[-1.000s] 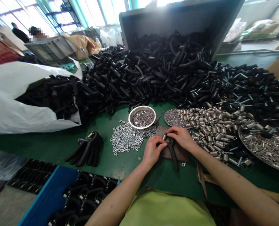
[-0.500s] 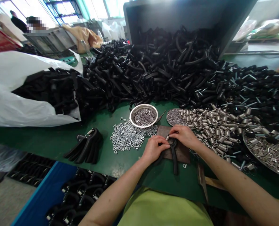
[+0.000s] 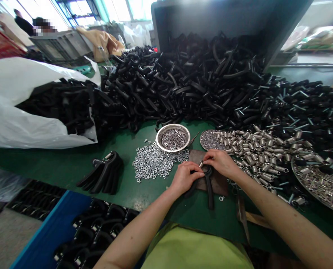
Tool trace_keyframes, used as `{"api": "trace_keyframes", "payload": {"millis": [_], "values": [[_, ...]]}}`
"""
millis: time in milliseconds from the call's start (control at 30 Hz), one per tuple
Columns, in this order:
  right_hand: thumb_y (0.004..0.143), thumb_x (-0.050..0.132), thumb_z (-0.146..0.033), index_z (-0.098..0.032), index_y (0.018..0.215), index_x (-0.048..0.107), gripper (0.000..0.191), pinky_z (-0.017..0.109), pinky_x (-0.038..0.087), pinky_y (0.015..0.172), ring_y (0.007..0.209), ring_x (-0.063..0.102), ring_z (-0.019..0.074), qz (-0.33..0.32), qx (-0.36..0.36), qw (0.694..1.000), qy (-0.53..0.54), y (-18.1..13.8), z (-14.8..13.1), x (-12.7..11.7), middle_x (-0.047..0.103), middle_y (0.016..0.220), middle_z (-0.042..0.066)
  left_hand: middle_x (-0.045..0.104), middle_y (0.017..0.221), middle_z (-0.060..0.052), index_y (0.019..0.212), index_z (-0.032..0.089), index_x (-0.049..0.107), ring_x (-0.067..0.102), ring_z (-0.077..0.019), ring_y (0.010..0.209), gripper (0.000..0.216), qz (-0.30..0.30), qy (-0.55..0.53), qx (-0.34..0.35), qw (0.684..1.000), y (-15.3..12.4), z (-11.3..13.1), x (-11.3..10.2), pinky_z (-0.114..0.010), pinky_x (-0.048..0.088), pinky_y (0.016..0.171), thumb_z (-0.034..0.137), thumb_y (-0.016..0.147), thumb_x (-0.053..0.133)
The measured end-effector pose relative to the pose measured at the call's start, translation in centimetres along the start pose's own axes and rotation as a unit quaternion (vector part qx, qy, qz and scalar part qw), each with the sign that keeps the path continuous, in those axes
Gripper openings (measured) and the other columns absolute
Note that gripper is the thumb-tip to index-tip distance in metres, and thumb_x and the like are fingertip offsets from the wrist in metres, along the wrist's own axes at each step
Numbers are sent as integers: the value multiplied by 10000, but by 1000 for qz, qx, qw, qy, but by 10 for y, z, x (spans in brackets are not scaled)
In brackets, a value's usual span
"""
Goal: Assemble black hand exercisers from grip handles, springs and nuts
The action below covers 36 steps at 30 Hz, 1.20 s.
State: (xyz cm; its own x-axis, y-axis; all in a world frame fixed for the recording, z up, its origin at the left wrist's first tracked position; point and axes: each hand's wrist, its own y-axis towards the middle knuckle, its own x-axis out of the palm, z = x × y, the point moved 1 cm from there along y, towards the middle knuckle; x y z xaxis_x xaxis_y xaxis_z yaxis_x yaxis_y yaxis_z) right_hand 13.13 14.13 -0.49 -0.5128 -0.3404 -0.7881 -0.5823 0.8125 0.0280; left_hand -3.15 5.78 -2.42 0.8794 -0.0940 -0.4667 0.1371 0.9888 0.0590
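On a brown pad [image 3: 220, 186] in front of me, a black hand-grip exerciser [image 3: 210, 192] lies with its legs pointing toward me. A metal coil spring [image 3: 201, 164] sits at its top end, between my fingertips. My left hand [image 3: 185, 178] is closed on the exerciser's left side, covering much of that leg. My right hand [image 3: 219, 163] pinches at the spring's right side, thumb and fingers together. Just right of the exerciser's leg lies a loose nut [image 3: 221, 198].
Beyond my hands are a steel bowl of small pins [image 3: 173, 138], loose nuts [image 3: 151, 162] and heaped springs [image 3: 257, 149]. Black handles [image 3: 177, 82] pile up behind. Several exercisers [image 3: 106, 173] lie grouped at left. A blue-sided box [image 3: 47, 228] holds more below. A blade-like tool [image 3: 242, 216] lies near the front edge.
The view has shifted slightly. Both hands keep nearly the same place and hold at the spring and exerciser.
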Motion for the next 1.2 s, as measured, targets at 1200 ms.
{"api": "trace_keyframes", "payload": {"millis": [1200], "values": [[705,611,-493,-287,908,698,302,401,522,797,899,630,276,26,192,978,-77,-243,73,-36,674,966,75,616,886,-33,683,169,675,586,-157,861,53,-37,-64,-62,995,13,1,2,-284,436,843,215,686,701]]}}
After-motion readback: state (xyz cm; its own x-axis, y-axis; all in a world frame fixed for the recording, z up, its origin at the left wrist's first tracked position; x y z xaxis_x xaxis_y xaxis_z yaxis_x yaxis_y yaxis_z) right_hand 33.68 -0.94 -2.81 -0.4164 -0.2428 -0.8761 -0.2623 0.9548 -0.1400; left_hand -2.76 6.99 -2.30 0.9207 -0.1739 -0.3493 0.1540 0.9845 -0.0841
